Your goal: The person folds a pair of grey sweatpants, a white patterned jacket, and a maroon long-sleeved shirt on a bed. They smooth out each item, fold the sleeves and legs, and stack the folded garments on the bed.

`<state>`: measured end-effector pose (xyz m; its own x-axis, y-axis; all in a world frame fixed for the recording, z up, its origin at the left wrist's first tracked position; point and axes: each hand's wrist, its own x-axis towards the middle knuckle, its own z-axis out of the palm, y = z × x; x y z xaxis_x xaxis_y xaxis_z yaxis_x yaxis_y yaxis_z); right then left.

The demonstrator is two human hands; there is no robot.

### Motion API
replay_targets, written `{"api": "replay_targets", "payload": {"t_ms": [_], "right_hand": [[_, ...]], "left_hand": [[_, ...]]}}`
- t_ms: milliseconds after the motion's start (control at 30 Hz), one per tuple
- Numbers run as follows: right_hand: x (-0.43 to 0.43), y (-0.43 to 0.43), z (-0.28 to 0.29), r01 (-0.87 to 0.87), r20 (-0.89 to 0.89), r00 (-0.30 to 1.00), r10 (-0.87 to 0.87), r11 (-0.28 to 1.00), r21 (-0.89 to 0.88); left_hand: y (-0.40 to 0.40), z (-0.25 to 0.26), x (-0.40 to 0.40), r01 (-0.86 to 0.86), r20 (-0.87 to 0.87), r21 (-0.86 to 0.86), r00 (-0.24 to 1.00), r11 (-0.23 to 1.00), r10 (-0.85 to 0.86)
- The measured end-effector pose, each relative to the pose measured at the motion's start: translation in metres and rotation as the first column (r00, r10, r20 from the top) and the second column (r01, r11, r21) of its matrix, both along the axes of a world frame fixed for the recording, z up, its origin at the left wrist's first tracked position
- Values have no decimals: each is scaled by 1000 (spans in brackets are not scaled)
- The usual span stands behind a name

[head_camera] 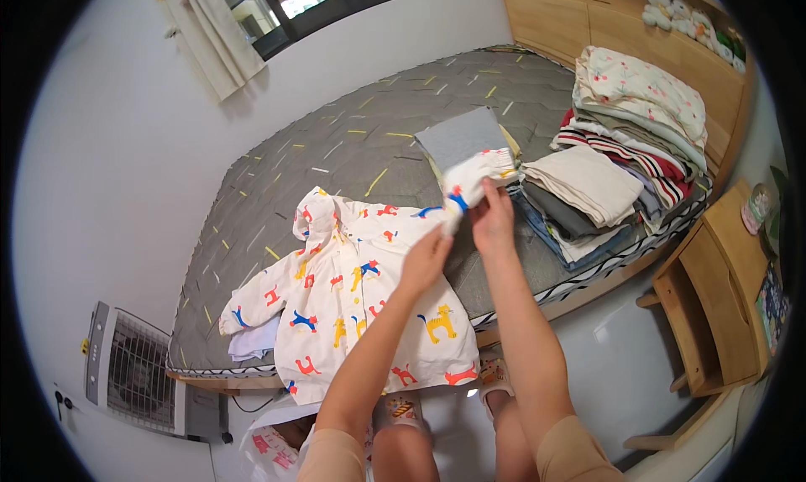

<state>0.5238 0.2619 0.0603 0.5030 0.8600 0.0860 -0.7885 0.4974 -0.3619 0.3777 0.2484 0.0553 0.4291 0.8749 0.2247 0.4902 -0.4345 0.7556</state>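
A white hooded children's jacket [327, 299] lies spread on the bed, front up, with red, blue and yellow cats printed on it. Its hem hangs over the mattress edge towards me. My left hand [428, 258] grips one sleeve [463, 183] partway along. Near the elastic cuff, my right hand [494, 217] holds that same sleeve raised off the bed. The other sleeve [261, 296] stretches out to the left, partly over a folded pale lilac cloth [253, 343]. The hood [315, 212] points away from me.
Behind the raised sleeve lies folded grey clothing [459, 135]. Stacks of folded clothes [585, 183] stand at the right of the grey mattress [352, 148]. A plastic bag [283, 438] sits by my feet. An air cooler [138, 368] stands left; a wooden nightstand [711, 305] is at right.
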Motion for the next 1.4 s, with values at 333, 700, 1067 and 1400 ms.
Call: {"api": "replay_targets", "payload": {"t_ms": [333, 700, 1067, 1400], "right_hand": [[20, 0, -12, 172, 8, 985, -174, 961, -216], [-66, -29, 58, -1, 601, 796, 70, 993, -115], [-180, -60, 58, -249, 986, 66, -155, 954, 166], [-245, -71, -6, -502, 846, -490, -210, 862, -76]], "left_hand": [[-16, -23, 12, 118, -273, 239, 961, 964, -50], [-2, 59, -62, 480, 907, -380, 362, 791, 216], [-44, 86, -177, 552, 970, -237, 183, 799, 161], [-87, 7, -276, 411, 721, -689, 312, 597, 618]]}}
